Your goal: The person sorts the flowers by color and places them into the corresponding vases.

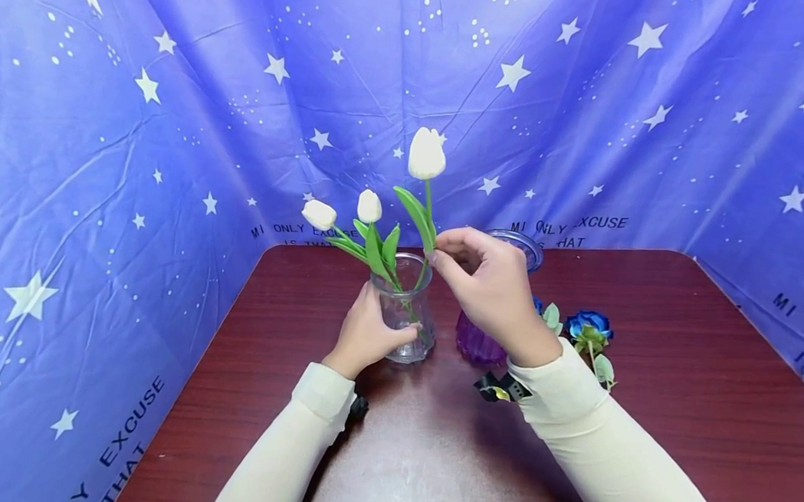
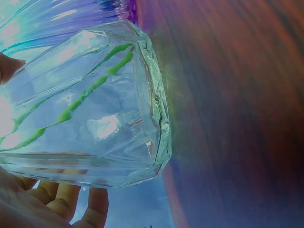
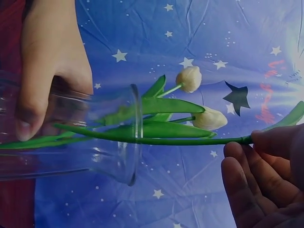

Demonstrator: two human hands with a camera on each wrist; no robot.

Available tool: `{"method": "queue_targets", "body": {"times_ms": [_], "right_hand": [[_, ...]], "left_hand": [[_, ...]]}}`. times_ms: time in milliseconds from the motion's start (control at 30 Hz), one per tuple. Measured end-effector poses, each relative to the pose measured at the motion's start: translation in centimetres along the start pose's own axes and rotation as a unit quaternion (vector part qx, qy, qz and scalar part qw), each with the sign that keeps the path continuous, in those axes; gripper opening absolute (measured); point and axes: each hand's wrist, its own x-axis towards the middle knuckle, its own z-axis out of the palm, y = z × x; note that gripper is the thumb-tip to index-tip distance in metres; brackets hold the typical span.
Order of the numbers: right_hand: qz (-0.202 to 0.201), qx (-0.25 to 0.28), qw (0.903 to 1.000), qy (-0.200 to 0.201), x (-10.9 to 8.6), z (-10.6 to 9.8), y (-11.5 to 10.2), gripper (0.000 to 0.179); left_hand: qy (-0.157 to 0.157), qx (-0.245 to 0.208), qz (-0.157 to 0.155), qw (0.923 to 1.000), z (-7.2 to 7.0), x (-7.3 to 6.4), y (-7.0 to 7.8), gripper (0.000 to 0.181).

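Tulip (image 1: pixel 426 154) near upright, pinched in my right hand (image 1: pixel 496 291); lower stem (image 3: pixel 104 135) inside jar (image 1: pixel 398 308), which my left hand (image 1: pixel 365 332) grips.

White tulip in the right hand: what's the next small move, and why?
I'd probably ease the tulip further down into the clear vase. Its stem tip sits inside the rim but not as deep as the stems of the two other tulips, and its bloom stands above theirs. The right hand pinches the stem while the left hand grips the vase.
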Motion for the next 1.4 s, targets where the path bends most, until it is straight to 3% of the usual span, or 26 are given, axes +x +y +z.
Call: {"method": "queue_targets", "body": {"times_ms": [367,1400], "right_hand": [[0.003,-0.016,0.9993,-0.035,-0.2,1.1,0.3,0.008],[0.019,-0.075,0.9944,-0.072,-0.6,3.0,1.6,0.007]], "left_hand": [[-0.005,-0.002,-0.013,0.9999,-0.2,-0.1,0.4,0.095],[-0.003,0.003,-0.011,0.9999,-0.2,-0.2,0.2,0.096]]}}
